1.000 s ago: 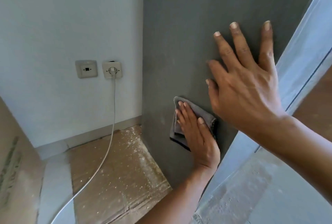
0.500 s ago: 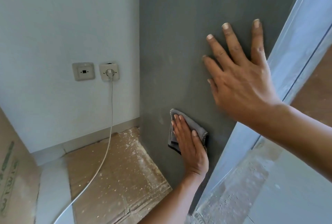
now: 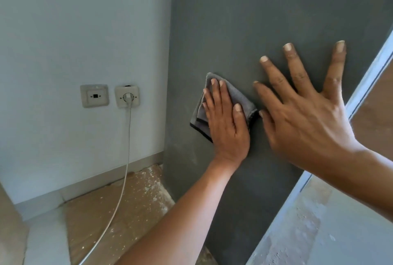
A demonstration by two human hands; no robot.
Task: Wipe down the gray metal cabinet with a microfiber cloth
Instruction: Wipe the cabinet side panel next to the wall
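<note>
Wiping step: left hand [image 3: 227, 122] pressed flat, fingers straight, on folded cloth [image 3: 202, 114] against cabinet [image 3: 244, 20] side, frame centre; right hand [image 3: 306, 114] spread open beside it, bracing panel; next stroke likely needs steady pressure

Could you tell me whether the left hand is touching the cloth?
Touching. The head view shows the left hand lying flat with straight fingers on the cloth, pressing it against the cabinet.

one cabinet [image 3: 244, 20], one cloth [image 3: 238, 99], two hands, two wall outlets, one cable [image 3: 125, 158]
</note>
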